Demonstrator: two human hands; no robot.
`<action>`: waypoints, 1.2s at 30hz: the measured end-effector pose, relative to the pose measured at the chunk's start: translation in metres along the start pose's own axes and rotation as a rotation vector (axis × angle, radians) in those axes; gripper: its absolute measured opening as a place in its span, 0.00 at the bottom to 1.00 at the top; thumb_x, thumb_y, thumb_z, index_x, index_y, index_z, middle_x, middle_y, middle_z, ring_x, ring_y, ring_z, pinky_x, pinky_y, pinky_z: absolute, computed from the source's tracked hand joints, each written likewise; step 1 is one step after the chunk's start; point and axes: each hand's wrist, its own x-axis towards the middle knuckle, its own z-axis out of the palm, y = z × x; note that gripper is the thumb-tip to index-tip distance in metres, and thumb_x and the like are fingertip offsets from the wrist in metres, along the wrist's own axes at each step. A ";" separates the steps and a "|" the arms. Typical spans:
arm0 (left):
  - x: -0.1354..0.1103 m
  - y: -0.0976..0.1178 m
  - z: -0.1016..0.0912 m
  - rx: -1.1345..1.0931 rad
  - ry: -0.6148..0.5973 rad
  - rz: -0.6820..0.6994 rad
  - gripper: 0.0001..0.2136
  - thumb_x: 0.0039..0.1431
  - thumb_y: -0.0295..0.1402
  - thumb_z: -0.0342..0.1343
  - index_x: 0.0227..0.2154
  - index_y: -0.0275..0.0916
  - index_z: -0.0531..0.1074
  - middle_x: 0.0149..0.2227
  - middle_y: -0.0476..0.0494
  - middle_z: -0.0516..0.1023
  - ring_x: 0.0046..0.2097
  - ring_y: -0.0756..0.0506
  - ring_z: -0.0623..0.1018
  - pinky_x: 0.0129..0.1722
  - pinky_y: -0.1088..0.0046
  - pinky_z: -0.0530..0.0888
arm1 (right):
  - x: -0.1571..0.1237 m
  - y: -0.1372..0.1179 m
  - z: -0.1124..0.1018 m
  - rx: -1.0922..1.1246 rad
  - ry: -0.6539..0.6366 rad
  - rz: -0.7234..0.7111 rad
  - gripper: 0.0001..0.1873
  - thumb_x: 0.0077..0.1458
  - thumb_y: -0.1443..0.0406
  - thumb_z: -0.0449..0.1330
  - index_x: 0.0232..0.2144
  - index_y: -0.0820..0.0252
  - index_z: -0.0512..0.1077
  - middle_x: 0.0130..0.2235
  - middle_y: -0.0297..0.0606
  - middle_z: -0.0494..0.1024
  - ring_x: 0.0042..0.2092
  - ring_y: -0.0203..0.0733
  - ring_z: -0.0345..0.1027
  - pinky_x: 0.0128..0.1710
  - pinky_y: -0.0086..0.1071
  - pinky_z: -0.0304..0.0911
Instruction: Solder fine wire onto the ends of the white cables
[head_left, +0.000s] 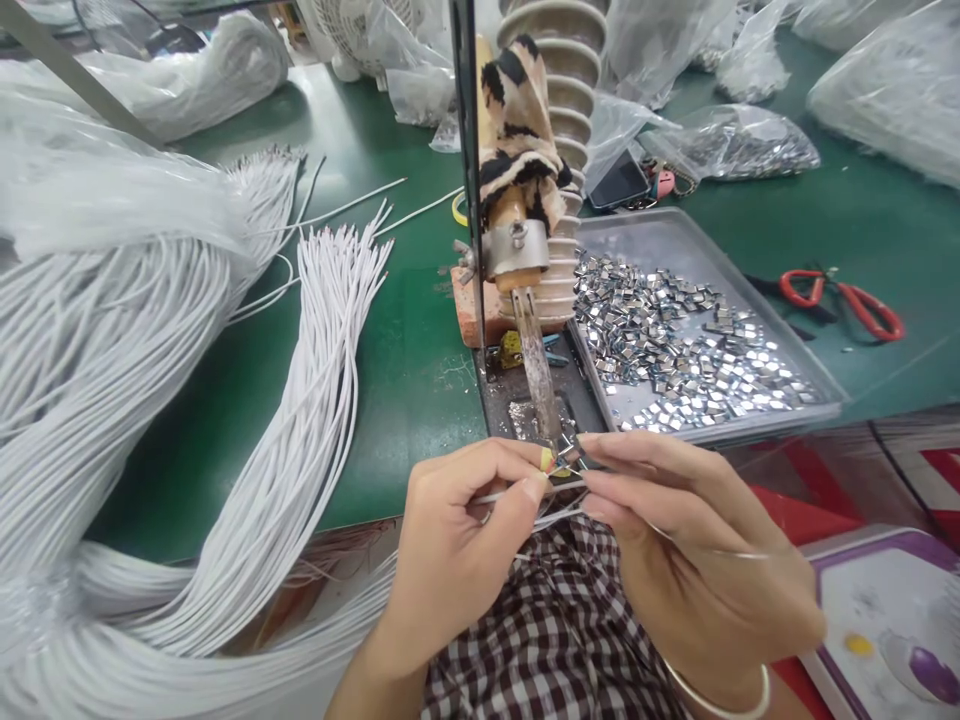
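My left hand pinches a white cable between thumb and index finger, with a bit of yellow at the index fingertip. Facing it, my right hand is closed at the fingertips around a small shiny metal connector. A thin wire strand crosses the right fingers. Directly above the connector is the tip of a soldering iron, clamped pointing down on a stand. Whether tip and connector touch cannot be made out. More white cable ends run beneath both hands.
A bundle of white cables lies left, beside a larger plastic-wrapped bundle. Right of the iron, a tray holds many metal connectors. Red-handled pliers, a phone and a ribbed hose are on the green table.
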 end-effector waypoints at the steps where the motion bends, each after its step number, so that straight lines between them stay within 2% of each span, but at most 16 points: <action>1: 0.000 0.001 0.000 0.000 0.000 0.002 0.10 0.57 0.22 0.56 0.23 0.39 0.76 0.31 0.49 0.85 0.29 0.51 0.80 0.27 0.80 0.72 | 0.001 -0.001 0.000 -0.014 -0.006 -0.006 0.14 0.55 0.74 0.66 0.43 0.55 0.78 0.48 0.38 0.81 0.43 0.42 0.79 0.44 0.36 0.79; 5: 0.001 0.004 -0.001 -0.009 -0.005 0.017 0.11 0.57 0.21 0.56 0.23 0.39 0.76 0.33 0.49 0.86 0.32 0.50 0.81 0.30 0.79 0.75 | 0.005 -0.004 -0.001 -0.051 -0.022 -0.055 0.16 0.55 0.74 0.65 0.46 0.56 0.77 0.48 0.39 0.80 0.44 0.41 0.78 0.46 0.35 0.79; 12: 0.000 0.003 -0.002 -0.026 -0.011 0.001 0.10 0.58 0.22 0.56 0.23 0.39 0.76 0.33 0.47 0.86 0.32 0.49 0.81 0.30 0.78 0.75 | 0.010 -0.008 0.000 -0.014 -0.029 -0.035 0.13 0.55 0.76 0.65 0.42 0.59 0.78 0.46 0.38 0.80 0.44 0.37 0.77 0.47 0.30 0.78; 17: 0.003 0.001 -0.005 -0.062 -0.070 -0.068 0.10 0.56 0.22 0.56 0.23 0.39 0.76 0.32 0.48 0.86 0.29 0.49 0.79 0.26 0.78 0.73 | 0.007 -0.003 0.000 0.056 -0.027 0.000 0.13 0.54 0.76 0.65 0.41 0.59 0.78 0.45 0.38 0.81 0.44 0.39 0.78 0.47 0.31 0.77; 22: 0.010 0.000 -0.005 -0.198 -0.037 -0.178 0.09 0.54 0.25 0.57 0.21 0.40 0.77 0.29 0.48 0.83 0.29 0.48 0.79 0.25 0.76 0.73 | 0.011 -0.002 0.008 0.097 0.045 0.038 0.14 0.54 0.76 0.66 0.40 0.55 0.79 0.45 0.36 0.81 0.41 0.40 0.79 0.43 0.35 0.79; 26: 0.013 -0.001 -0.006 -0.287 -0.012 -0.239 0.09 0.52 0.26 0.58 0.20 0.40 0.78 0.29 0.47 0.82 0.26 0.48 0.78 0.22 0.75 0.71 | 0.014 -0.003 0.012 0.130 0.057 0.046 0.14 0.53 0.75 0.67 0.40 0.55 0.80 0.45 0.35 0.81 0.42 0.38 0.79 0.44 0.32 0.79; 29: 0.011 -0.002 -0.007 -0.315 -0.045 -0.247 0.09 0.52 0.25 0.58 0.21 0.41 0.79 0.29 0.49 0.83 0.25 0.50 0.76 0.22 0.77 0.70 | 0.013 -0.004 0.011 0.145 0.046 0.053 0.15 0.53 0.76 0.66 0.40 0.56 0.80 0.45 0.35 0.81 0.43 0.37 0.78 0.46 0.30 0.78; 33: 0.007 -0.003 -0.008 -0.280 -0.084 -0.225 0.10 0.53 0.23 0.57 0.20 0.40 0.79 0.31 0.49 0.85 0.29 0.50 0.78 0.26 0.78 0.72 | 0.007 -0.003 0.009 0.149 0.033 0.070 0.14 0.53 0.77 0.66 0.40 0.56 0.79 0.44 0.36 0.81 0.42 0.39 0.78 0.43 0.33 0.78; 36: 0.005 -0.005 -0.007 -0.240 -0.079 -0.197 0.10 0.53 0.23 0.57 0.21 0.40 0.78 0.32 0.49 0.86 0.29 0.50 0.77 0.26 0.78 0.71 | 0.003 -0.002 0.009 0.163 0.032 0.074 0.14 0.53 0.77 0.65 0.40 0.57 0.79 0.44 0.36 0.81 0.42 0.39 0.78 0.43 0.33 0.78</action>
